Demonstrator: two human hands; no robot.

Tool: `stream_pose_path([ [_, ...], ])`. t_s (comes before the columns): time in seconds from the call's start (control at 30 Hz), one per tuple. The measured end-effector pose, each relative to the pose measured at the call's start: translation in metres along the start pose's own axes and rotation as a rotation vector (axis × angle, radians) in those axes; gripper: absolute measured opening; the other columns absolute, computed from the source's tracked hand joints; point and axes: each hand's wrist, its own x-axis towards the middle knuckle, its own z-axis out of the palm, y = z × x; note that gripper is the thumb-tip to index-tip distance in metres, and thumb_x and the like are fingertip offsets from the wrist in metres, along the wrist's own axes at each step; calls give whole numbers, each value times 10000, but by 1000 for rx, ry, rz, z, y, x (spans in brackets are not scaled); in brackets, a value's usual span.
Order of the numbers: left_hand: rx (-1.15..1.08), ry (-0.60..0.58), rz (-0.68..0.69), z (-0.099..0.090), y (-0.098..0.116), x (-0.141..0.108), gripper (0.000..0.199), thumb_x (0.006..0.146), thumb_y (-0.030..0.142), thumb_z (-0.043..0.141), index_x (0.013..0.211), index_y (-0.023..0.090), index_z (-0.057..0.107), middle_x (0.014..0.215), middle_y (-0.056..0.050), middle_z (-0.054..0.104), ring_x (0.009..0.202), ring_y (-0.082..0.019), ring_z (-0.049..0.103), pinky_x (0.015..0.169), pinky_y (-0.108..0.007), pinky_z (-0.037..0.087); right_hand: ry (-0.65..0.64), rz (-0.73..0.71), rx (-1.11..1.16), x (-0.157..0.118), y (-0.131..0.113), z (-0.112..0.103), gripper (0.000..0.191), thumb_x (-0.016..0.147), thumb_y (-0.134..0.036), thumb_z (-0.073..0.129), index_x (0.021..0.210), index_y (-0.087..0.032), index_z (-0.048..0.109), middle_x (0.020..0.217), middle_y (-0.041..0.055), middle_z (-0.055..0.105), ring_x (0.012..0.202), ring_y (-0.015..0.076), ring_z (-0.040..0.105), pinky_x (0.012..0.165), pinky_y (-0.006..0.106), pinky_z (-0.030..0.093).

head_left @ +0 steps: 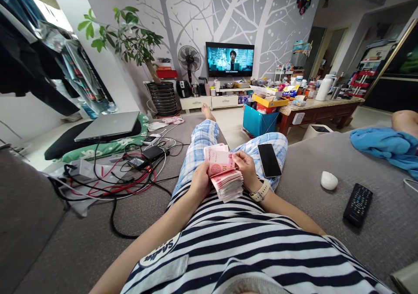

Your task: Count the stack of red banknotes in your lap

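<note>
Over my lap I hold a thick stack of red banknotes (227, 185), folded so that the many edges fan toward my belly. My left hand (200, 179) is closed on the left side of the notes, with its thumb on top. On the right side, my right hand (245, 168) pinches the upper notes between thumb and fingers. A few notes stick out beyond the hands toward my knees. A pale watch (260, 191) is on my right wrist. Beside that hand, a black smartphone (269, 160) lies on my thigh in blue plaid trousers (199, 148).
Tangled cables (120, 185) and a power bank lie on the sofa (303, 224) to my left, near a closed laptop (107, 126). To the right are a white mouse (328, 180) and a black remote (358, 204). Another person's leg (405, 122) shows at far right. Ahead stands a cluttered table (329, 106).
</note>
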Motion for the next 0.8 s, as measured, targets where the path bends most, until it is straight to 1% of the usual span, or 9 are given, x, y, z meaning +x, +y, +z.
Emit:
stream_pose_path([
  [0.13,-3,-14,3,-2,-2,2,204,635,373,758,664,187,679,671,-13,676,675,-178,575,694,-311,489,0,-1,-23,0,0,0,310,798,-500,661,707,-208,611,630,-23,542,584,132,440,558,271,367],
  [0.2,-15,-14,4,-2,-3,2,216,633,382,759,691,183,697,713,-22,700,687,-183,586,716,-322,503,-7,-4,-18,0,0,0,319,800,-510,662,701,-211,611,596,-26,543,555,129,442,551,272,367],
  [0.3,-38,-10,5,-4,-6,4,254,624,407,767,727,182,708,785,-38,734,741,-213,628,755,-347,525,-60,23,26,0,1,0,351,817,-545,645,702,-216,605,512,-37,525,480,121,425,534,277,360],
  [0.4,-21,-13,17,-5,-8,5,274,621,416,782,740,182,702,813,-40,740,779,-229,650,774,-350,532,-91,29,58,1,3,-1,367,829,-558,642,697,-219,594,488,-41,524,458,116,424,542,280,367],
  [0.5,-32,-25,9,-6,-9,5,291,622,408,795,779,181,702,839,-47,744,806,-234,665,795,-358,539,-65,-17,19,1,3,-1,367,829,-536,664,667,-220,571,506,-38,527,499,123,451,574,283,384],
  [0.57,-59,-43,-16,-4,-7,3,299,620,385,798,822,181,712,862,-56,750,814,-236,676,807,-368,546,-19,-25,-31,2,2,-2,374,807,-534,686,650,-223,551,520,-41,515,516,125,446,570,282,378],
  [0.67,-71,-78,-67,-1,-4,-1,285,622,335,790,855,186,722,841,-57,752,769,-225,675,770,-364,552,42,6,-94,3,-1,-1,385,761,-542,712,647,-224,527,545,-48,491,534,124,424,553,278,352],
  [0.8,-64,-102,-78,0,0,-5,262,613,283,788,839,178,706,709,-24,700,636,-180,628,656,-321,522,63,28,-124,4,0,0,398,746,-536,706,631,-224,486,577,-54,453,559,119,385,550,276,321],
])
